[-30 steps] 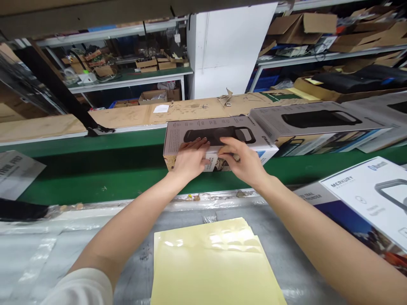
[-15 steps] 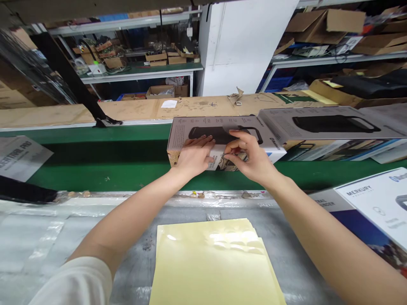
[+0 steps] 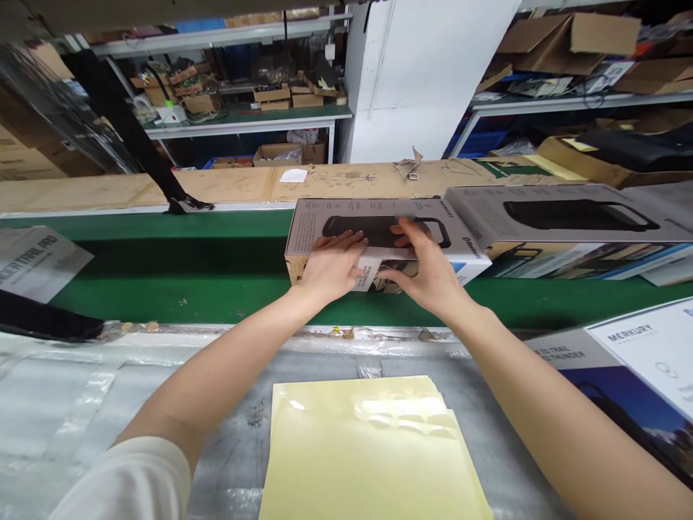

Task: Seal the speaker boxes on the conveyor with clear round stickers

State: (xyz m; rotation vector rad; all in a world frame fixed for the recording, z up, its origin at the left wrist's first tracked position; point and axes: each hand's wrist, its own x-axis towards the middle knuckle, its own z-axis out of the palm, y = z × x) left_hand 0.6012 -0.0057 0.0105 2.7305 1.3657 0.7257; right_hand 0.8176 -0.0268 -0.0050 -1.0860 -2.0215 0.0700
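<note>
Green conveyor belt (image 3: 162,289) carried the printed box (image 3: 308,220), just beside a second box (image 3: 579,217). My left hand (image 3: 333,267) lay flattened over its near edge; my right hand (image 3: 430,274) curved loosely, thumb and fingers apart, fingertips too blurred to tell whether anything clung there.

So the main carrier here is a long green surface (image 3: 178,300) — on it there's a white box (image 3: 40,263) off at the left edge, then a speaker-print box (image 3: 379,224) in the middle with a second printed box (image 3: 552,217) just to its right. Closer in is a grey bench top (image 3: 48,383) with shiny tape on it and a little stack of glossy yellow sheets (image 3: 362,448). Behind, there's a cardboard-topped ledge (image 3: 243,185) — just has a white paper scrap (image 3: 293,175) and a torn brownish bit (image 3: 410,167) lying on it.
</note>
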